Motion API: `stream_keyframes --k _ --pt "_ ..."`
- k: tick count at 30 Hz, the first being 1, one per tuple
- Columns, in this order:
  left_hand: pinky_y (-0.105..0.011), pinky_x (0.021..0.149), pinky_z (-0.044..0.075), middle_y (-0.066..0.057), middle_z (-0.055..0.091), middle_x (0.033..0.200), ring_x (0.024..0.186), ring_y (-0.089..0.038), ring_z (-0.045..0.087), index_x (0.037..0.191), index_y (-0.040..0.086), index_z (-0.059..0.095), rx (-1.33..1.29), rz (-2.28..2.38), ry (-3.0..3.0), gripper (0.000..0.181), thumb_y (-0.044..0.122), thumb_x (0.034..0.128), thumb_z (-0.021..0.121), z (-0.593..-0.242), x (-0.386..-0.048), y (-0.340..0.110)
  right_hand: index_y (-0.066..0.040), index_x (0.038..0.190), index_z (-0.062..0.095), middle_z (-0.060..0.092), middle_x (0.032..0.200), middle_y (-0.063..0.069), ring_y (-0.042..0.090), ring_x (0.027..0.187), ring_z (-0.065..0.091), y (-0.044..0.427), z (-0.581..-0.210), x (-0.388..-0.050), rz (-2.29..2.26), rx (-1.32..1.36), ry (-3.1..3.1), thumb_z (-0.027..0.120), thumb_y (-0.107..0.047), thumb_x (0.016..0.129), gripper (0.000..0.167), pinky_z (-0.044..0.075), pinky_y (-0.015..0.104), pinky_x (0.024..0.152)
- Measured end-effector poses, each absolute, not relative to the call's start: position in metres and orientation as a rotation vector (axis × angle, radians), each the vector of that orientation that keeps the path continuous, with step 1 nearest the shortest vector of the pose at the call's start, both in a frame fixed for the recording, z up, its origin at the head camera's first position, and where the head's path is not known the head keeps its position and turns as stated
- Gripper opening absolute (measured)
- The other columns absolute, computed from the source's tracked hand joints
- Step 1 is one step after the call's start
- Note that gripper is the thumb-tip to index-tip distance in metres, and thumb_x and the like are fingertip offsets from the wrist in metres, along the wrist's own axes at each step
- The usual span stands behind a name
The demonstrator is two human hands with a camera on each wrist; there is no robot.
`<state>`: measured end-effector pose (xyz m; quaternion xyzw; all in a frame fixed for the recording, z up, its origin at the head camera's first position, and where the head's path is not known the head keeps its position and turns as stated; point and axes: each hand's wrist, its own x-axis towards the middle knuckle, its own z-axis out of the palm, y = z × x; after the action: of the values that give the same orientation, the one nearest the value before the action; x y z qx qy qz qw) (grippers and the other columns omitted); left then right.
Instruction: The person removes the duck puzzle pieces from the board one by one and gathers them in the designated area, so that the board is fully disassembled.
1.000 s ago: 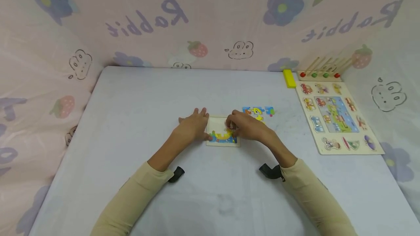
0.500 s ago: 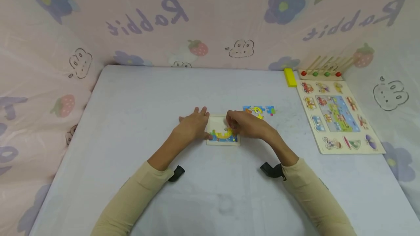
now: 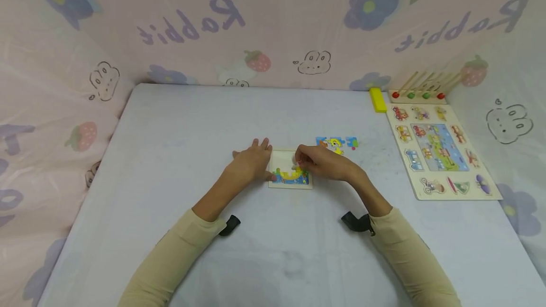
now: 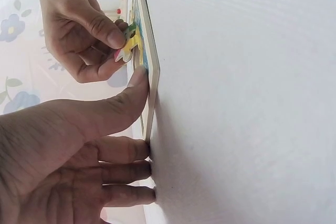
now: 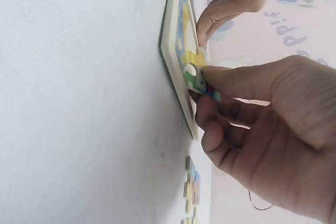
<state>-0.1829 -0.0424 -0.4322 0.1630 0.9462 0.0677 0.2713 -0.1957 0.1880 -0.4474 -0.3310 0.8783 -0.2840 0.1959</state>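
A small wooden puzzle tray (image 3: 290,187) lies flat at mid-table, its near part filled with blue and yellow pieces and its far part bare wood. My left hand (image 3: 249,164) rests at the tray's left edge, thumb on the near left corner, the other fingers extended against the side and table. Thumb and fingers of my right hand (image 3: 326,162) pinch a puzzle piece (image 5: 202,80), yellow, green and white, over the tray's right side. In the left wrist view the pinched piece (image 4: 127,48) is tilted above the tray. Loose pieces (image 3: 335,142) lie behind my right hand.
At the right lies a large picture puzzle board (image 3: 405,155). Behind it stand a wooden peg stand (image 3: 418,100) with red and green beads and a yellow block (image 3: 377,100). A patterned curtain (image 3: 277,22) surrounds the table's back and sides.
My right hand has shifted slightly and its fingertips have risen a little at the tray's right side, still pinching a piece. My left hand has stayed put.
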Motion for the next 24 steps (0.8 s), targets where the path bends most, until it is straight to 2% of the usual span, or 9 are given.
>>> stream_keyframes --k 13,18,24 --pt "-0.079 0.114 0.034 -0.011 0.012 0.177 0.165 -0.035 0.014 0.165 0.007 0.027 0.436 0.179 2.542 0.097 0.046 0.0923 0.078 -0.431 -0.184 -0.043 0.001 0.107 0.067 0.075 0.098 0.012 0.02 0.087 0.067 0.178 -0.447 -0.198 -0.745 -0.983 2.538 0.058 0.006 0.1 0.012 0.058 0.037 0.082" --pt "-0.079 0.113 0.035 -0.012 0.012 0.177 0.164 -0.036 0.014 0.165 0.006 0.026 0.447 0.169 2.545 0.098 0.047 0.0923 0.077 -0.431 -0.184 -0.043 0.001 0.106 0.067 0.074 0.095 0.013 0.021 0.084 0.064 0.175 -0.445 -0.199 -0.765 -0.917 2.543 0.059 0.007 0.1 0.012 0.055 0.034 0.078" --pt "-0.079 0.112 0.035 -0.012 0.013 0.177 0.164 -0.036 0.015 0.165 0.006 0.027 0.451 0.17 2.55 0.097 0.046 0.0923 0.078 -0.431 -0.183 -0.043 -0.001 0.108 0.069 0.073 0.096 0.012 0.021 0.086 0.064 0.183 -0.445 -0.201 -0.848 -0.78 2.528 0.061 0.002 0.101 0.011 0.054 0.034 0.079"
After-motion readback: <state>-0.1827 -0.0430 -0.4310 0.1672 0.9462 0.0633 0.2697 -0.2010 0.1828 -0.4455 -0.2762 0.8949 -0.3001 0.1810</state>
